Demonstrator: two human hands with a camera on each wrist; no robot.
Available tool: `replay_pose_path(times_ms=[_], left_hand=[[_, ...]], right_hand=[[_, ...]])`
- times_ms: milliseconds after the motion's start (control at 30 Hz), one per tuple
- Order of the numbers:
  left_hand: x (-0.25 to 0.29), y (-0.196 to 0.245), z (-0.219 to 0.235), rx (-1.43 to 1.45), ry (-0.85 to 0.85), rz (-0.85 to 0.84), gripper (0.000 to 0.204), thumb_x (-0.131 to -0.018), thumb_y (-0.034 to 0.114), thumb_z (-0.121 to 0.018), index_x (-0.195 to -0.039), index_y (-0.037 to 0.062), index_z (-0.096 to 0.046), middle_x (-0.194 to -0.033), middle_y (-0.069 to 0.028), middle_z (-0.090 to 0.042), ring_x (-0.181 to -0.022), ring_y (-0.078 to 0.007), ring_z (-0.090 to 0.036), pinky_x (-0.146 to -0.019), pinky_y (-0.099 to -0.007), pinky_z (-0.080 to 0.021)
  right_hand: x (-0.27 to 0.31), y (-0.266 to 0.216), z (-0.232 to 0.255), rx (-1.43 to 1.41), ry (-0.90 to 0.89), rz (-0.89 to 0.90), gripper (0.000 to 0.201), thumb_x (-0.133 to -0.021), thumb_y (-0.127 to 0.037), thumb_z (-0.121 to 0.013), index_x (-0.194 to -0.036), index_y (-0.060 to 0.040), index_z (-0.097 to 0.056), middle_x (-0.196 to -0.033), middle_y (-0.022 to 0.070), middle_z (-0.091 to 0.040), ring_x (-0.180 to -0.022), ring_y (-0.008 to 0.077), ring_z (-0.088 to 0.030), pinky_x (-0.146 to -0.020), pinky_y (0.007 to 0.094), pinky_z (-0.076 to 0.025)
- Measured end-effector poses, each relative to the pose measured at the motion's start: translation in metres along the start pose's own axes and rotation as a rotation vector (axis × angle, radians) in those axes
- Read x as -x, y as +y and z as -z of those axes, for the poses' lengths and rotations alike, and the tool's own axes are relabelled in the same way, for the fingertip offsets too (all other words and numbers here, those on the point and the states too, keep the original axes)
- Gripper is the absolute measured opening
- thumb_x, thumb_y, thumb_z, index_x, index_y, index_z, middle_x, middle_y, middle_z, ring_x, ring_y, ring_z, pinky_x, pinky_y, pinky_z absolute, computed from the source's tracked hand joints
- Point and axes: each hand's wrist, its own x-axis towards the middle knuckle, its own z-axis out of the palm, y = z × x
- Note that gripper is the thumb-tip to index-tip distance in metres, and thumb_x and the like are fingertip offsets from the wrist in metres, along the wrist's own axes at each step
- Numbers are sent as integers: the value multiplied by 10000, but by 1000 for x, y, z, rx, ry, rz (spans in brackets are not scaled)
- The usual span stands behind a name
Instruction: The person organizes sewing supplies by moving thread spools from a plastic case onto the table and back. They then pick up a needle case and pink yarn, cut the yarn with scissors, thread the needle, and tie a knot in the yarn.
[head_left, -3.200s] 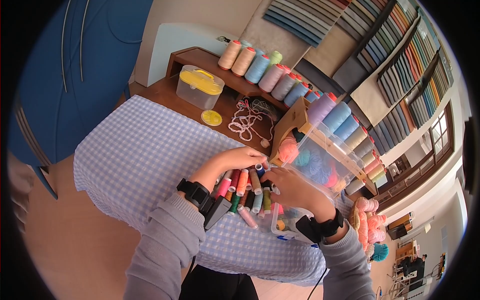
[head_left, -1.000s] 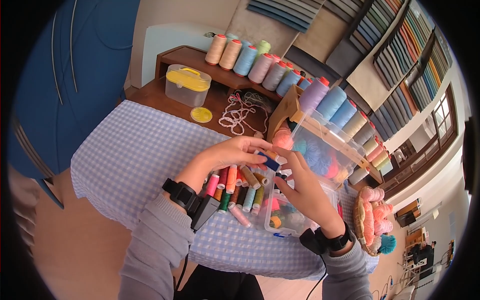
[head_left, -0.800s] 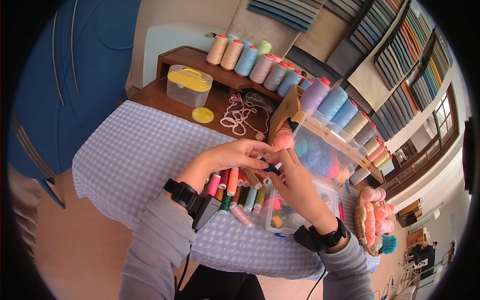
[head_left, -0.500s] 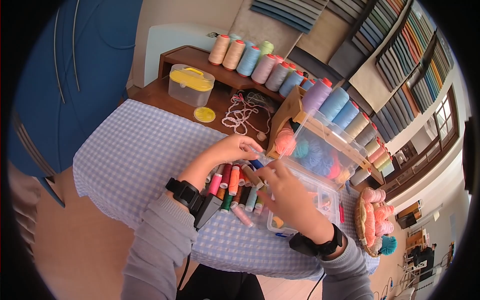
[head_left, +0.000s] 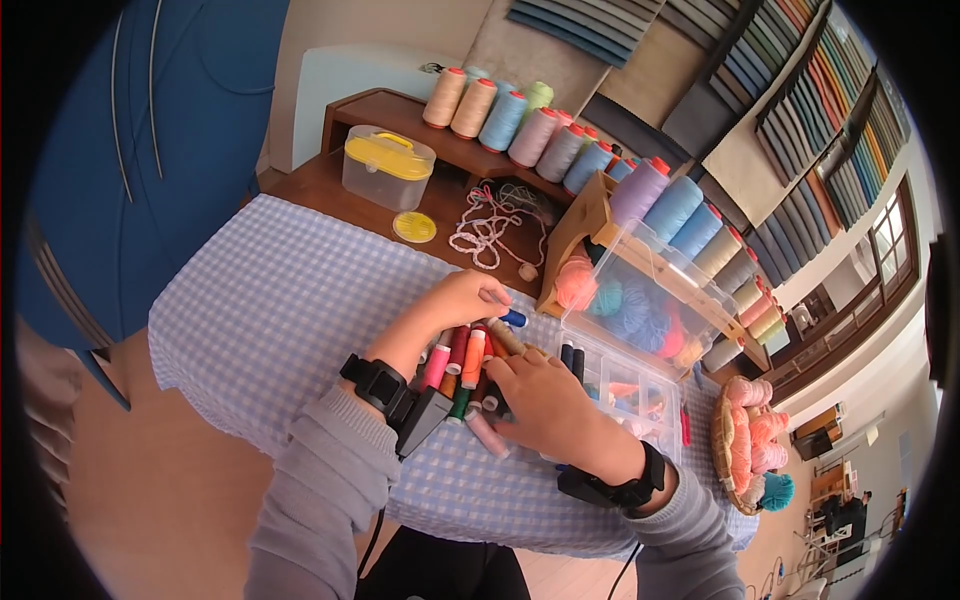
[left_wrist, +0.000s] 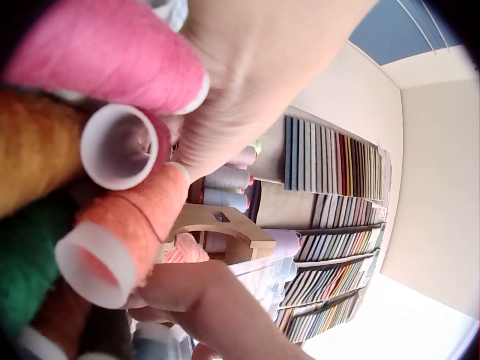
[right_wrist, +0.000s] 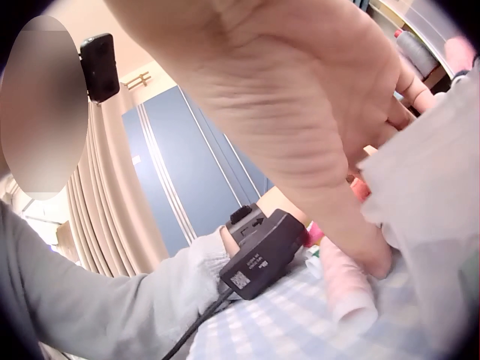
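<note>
Thread spools in many colours lie in a pile on the checked cloth (head_left: 300, 270), among them an orange spool (head_left: 473, 358) and a hot pink spool (head_left: 434, 366). My left hand (head_left: 458, 300) hovers at the pile's far side, fingers loosely bent, beside a blue spool (head_left: 514, 318). Over the pile's near right side, my right hand (head_left: 555, 410) reaches down, thumb and fingers spread apart. Its thumb is right by a light pink spool (right_wrist: 346, 289); a finger (left_wrist: 195, 292) comes close to the orange spool (left_wrist: 124, 236). The right hand hides several spools.
A clear divided box (head_left: 650, 400) with raised lid (head_left: 650, 290) stands right of the pile, two dark spools (head_left: 572, 360) in it. Behind are a wooden rack (head_left: 570, 250), a yellow-lidded tub (head_left: 388, 165) and cone threads (head_left: 500, 120). A yarn basket (head_left: 722, 450) sits at right.
Both hands handled the blue spool between them; now it lies by the left hand's fingertips. The left hand drew slightly left. The right hand moved left and nearer, down onto the pile.
</note>
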Motion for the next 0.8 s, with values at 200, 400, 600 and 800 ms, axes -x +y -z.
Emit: replay_pose_path(times_ms=[200,400,600,800], left_hand=[[-2,-6,0,39,44,-45,227,-743,126,-667,-949,32,-643,-861,-114,-656,-793,-169,-621,-721,-281,-484],[-1,-5,1,54,-5,-34,254,-778,126,-643,-1006,18,-614,-872,-62,-639,-786,-107,-579,-694,-251,-465],[-3,-5,1,51,-6,-21,250,-773,133,-650,-993,19,-621,-852,-59,-642,-772,-107,-582,-682,-253,-471],[-4,-8,-1,36,14,-15,250,-775,130,-647,-997,19,-621,-891,-71,-644,-818,-130,-592,-729,-256,-470]], right_hand=[[2,6,-3,-77,-34,-47,467,-653,-188,-690,-1044,-59,-468,-1049,150,-510,-994,323,-489,-843,396,-400],[6,7,28,-406,28,-33,630,-593,28,-691,-1159,-72,-435,-1151,125,-459,-1082,304,-460,-890,384,-388],[27,29,54,-506,123,-59,813,-599,71,-672,-1318,-92,-328,-1227,109,-460,-1142,264,-441,-922,337,-379],[50,72,53,-466,90,-257,814,-616,39,-697,-1324,-99,-321,-1239,94,-460,-1100,245,-472,-879,348,-413]])
